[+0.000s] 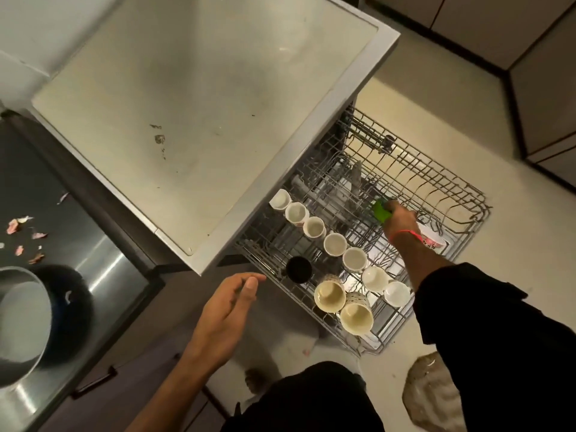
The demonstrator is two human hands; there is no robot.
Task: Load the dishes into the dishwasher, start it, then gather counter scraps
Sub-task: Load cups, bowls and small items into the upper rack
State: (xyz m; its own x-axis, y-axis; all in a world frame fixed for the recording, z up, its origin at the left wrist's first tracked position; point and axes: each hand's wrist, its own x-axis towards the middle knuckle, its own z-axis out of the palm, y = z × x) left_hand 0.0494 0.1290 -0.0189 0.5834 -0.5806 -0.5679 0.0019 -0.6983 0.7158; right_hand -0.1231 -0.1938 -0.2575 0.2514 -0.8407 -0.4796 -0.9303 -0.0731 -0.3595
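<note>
The left hand [229, 302] hovers with relaxed, spread fingers beside the pulled-out upper rack [448, 194]. Cups [335, 243] line the rack's near edge. Farther in, the right hand [400, 222] grips a green item [381, 210] over the rack's middle.

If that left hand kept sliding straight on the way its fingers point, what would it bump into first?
Probably the near edge of the dishwasher rack, with the black cup just behind it. The left hand is open, its fingers aimed up and right at them. Depth is hard to judge, so it might pass above.
</note>
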